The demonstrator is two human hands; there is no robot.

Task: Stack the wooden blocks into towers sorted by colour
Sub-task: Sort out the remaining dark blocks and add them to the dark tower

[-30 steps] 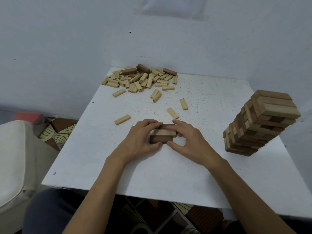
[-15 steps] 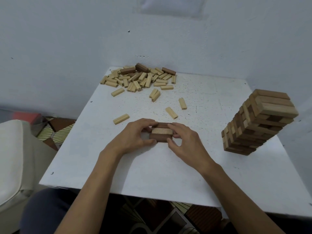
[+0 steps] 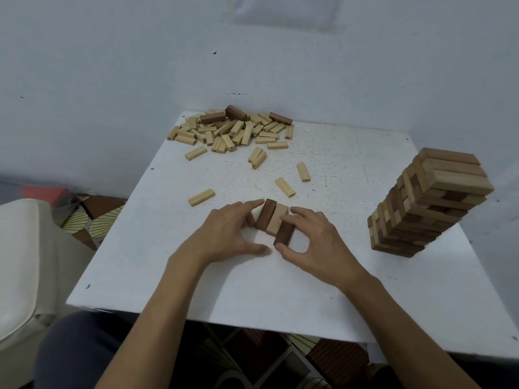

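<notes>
at the tabletop (image 3: 280,290) middle lie a left dark block (image 3: 266,216), light block (image 3: 276,221) and right dark block (image 3: 284,234), touching. left hand (image 3: 222,237), fingers relaxed, touches the left dark block; right hand (image 3: 317,242) pinches the right dark block.

The left forearm (image 3: 157,318) and right forearm (image 3: 393,318) reach forward and converge, hands palm-down, side by side. The left hand (image 3: 224,237) curves its forefinger ahead and its thumb inward toward the right hand (image 3: 317,242); whether it grips anything is unclear. The right hand pinches a dark brown block (image 3: 284,234) between thumb and forefinger.
</notes>
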